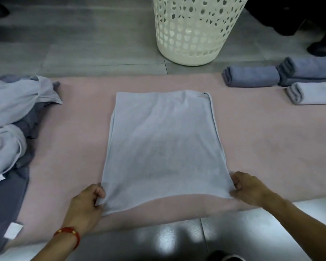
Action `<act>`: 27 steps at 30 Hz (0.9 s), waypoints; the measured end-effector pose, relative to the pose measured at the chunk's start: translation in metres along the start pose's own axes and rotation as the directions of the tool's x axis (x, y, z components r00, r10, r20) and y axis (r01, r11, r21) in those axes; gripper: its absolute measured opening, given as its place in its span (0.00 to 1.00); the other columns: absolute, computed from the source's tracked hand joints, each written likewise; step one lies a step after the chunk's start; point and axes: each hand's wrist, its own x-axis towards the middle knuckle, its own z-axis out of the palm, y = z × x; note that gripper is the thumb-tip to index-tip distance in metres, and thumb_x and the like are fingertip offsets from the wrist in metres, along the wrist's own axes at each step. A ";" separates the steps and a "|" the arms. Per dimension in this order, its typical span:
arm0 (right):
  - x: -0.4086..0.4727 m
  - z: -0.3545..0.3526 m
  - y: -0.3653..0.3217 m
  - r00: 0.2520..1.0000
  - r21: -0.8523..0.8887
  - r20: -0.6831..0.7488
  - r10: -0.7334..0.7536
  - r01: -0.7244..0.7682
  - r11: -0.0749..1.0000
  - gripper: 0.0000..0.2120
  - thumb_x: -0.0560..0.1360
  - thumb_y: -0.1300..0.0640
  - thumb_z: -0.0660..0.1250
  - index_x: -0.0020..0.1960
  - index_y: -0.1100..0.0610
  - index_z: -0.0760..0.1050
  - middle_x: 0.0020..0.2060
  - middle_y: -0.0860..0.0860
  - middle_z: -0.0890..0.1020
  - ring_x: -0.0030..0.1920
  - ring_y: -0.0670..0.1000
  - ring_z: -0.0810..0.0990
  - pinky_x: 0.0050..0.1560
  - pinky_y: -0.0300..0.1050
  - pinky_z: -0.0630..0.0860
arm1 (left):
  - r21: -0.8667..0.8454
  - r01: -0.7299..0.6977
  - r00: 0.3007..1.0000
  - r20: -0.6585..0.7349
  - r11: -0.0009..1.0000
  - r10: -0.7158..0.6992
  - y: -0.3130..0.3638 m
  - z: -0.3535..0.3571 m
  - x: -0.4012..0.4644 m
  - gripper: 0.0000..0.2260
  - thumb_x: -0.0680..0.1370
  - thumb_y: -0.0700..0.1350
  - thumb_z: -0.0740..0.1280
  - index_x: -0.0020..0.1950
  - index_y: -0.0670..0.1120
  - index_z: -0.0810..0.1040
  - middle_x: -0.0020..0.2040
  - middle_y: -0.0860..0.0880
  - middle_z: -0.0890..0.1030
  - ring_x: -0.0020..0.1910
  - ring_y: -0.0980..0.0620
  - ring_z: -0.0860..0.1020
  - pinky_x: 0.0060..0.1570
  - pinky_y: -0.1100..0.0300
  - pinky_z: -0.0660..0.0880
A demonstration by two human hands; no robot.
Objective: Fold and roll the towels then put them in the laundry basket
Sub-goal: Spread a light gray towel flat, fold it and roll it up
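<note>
One pale grey-blue folded towel (163, 146) lies flat dead centre on the pink mat (262, 140), with the left hand (85, 206) pinching its 7 o'clock corner and the right hand (249, 188) pinching the 5 o'clock corner, so both grips are clamped on cloth. Three rolled towels (251, 76) sit at 2 o'clock, one white laundry basket (194, 29) stands on the floor at 12, and a messy unfolded heap (13, 117) sits at 9 o'clock. Two white tags (13, 230) show on that heap, too blurry to read any writing
</note>
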 end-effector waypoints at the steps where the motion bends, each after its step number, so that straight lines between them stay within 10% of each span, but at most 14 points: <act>1: 0.004 -0.002 -0.001 0.999 -0.031 0.047 -0.001 0.002 1.000 0.14 0.74 0.59 0.70 0.57 0.47 0.75 0.44 0.43 0.77 0.44 0.45 0.76 0.43 0.33 0.69 | 0.061 -0.001 0.998 0.061 0.998 -0.002 0.003 -0.003 0.004 0.14 0.67 0.31 0.70 0.40 0.50 0.76 0.38 0.53 0.79 0.38 0.53 0.77 0.37 0.71 0.67; 5: 0.021 -0.026 0.007 0.960 0.267 0.274 0.065 -0.141 0.953 0.11 0.73 0.67 0.71 0.56 0.66 0.80 0.48 0.61 0.85 0.44 0.55 0.84 0.41 0.43 0.82 | 0.299 0.060 0.934 0.319 0.952 -0.159 0.030 -0.021 0.042 0.10 0.70 0.36 0.69 0.46 0.49 0.76 0.49 0.51 0.77 0.48 0.49 0.75 0.41 0.63 0.69; 12: 0.019 -0.028 0.044 0.895 0.736 0.438 -0.088 -0.301 0.607 0.17 0.71 0.65 0.72 0.60 0.68 0.80 0.55 0.64 0.84 0.49 0.57 0.86 0.47 0.46 0.83 | -0.340 0.450 0.845 0.461 0.826 -0.271 0.024 -0.049 0.035 0.14 0.71 0.21 0.66 0.53 0.32 0.73 0.52 0.31 0.77 0.40 0.37 0.78 0.30 0.53 0.80; 16: 0.017 -0.006 0.041 0.935 0.698 0.356 -0.002 -0.264 0.665 0.10 0.77 0.68 0.69 0.58 0.66 0.79 0.45 0.59 0.86 0.41 0.54 0.87 0.37 0.41 0.80 | -0.389 0.349 0.900 0.392 0.853 -0.189 0.007 -0.024 0.013 0.13 0.75 0.22 0.63 0.54 0.34 0.70 0.54 0.37 0.77 0.43 0.41 0.79 0.38 0.48 0.82; 21: 0.018 0.002 0.030 0.973 0.441 0.223 0.054 -0.150 0.885 0.05 0.75 0.68 0.71 0.47 0.71 0.78 0.30 0.59 0.80 0.29 0.52 0.79 0.31 0.41 0.77 | 0.032 0.095 0.944 0.314 0.995 -0.101 0.005 -0.016 0.004 0.15 0.75 0.30 0.68 0.50 0.49 0.68 0.47 0.47 0.79 0.38 0.45 0.81 0.38 0.52 0.79; 24: 0.014 -0.017 0.014 0.973 0.054 0.227 0.028 -0.041 0.998 0.10 0.75 0.49 0.73 0.39 0.52 0.79 0.32 0.45 0.83 0.33 0.45 0.80 0.35 0.36 0.72 | 0.588 -0.052 0.958 0.258 0.808 -0.126 0.033 -0.013 0.012 0.18 0.76 0.41 0.66 0.61 0.49 0.62 0.51 0.47 0.70 0.50 0.42 0.78 0.44 0.55 0.72; 27: 0.029 -0.052 0.002 1.000 -0.036 0.006 -0.002 0.003 0.999 0.15 0.77 0.38 0.67 0.43 0.49 0.78 0.40 0.46 0.83 0.39 0.46 0.78 0.39 0.41 0.70 | 0.648 -0.292 0.954 0.149 0.704 0.259 0.088 0.008 0.029 0.22 0.76 0.45 0.62 0.70 0.48 0.63 0.61 0.44 0.68 0.59 0.41 0.71 0.50 0.49 0.74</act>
